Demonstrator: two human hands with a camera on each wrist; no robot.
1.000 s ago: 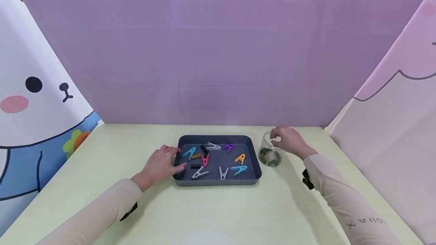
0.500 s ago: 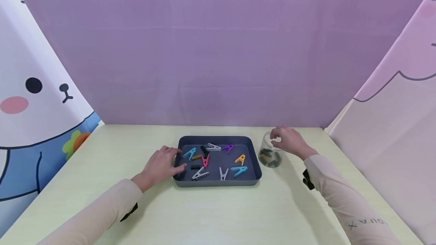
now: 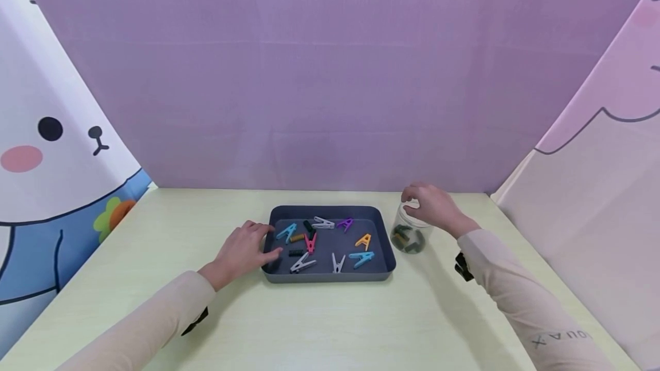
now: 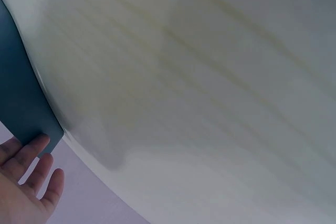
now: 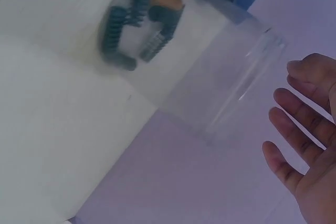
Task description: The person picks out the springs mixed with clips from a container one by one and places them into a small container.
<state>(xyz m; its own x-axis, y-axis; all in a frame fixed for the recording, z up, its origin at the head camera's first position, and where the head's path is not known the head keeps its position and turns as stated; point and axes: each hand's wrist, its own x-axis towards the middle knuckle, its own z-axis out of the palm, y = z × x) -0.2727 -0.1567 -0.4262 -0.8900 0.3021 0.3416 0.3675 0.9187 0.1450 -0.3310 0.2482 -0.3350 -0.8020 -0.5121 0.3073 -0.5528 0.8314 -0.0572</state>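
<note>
In the head view, the left hand [image 3: 239, 251], fingers relaxed and spread, touches the left end of a grey tray [image 3: 330, 277] at lower centre, which bears coloured clips [image 3: 362, 257] and ribbed pieces [image 3: 296, 253]. Right of centre, the right hand [image 3: 433, 207], fingers loosely bent around nothing visible, is over a glass jar [image 3: 405, 220] on the bench [image 3: 330, 325]; dark coils [image 5: 113, 32] lie inside.

Screened-off tabletop setup; type of room beyond can't be told. Creased purple sheet [image 3: 330, 73] across the back. Cartoon-print hanging [image 3: 62, 176] at left, big white animal dressed in blue; pink-and-white printed hanging [image 3: 603, 176] at right. Pale wood-grain table [image 3: 330, 325] between them.
</note>
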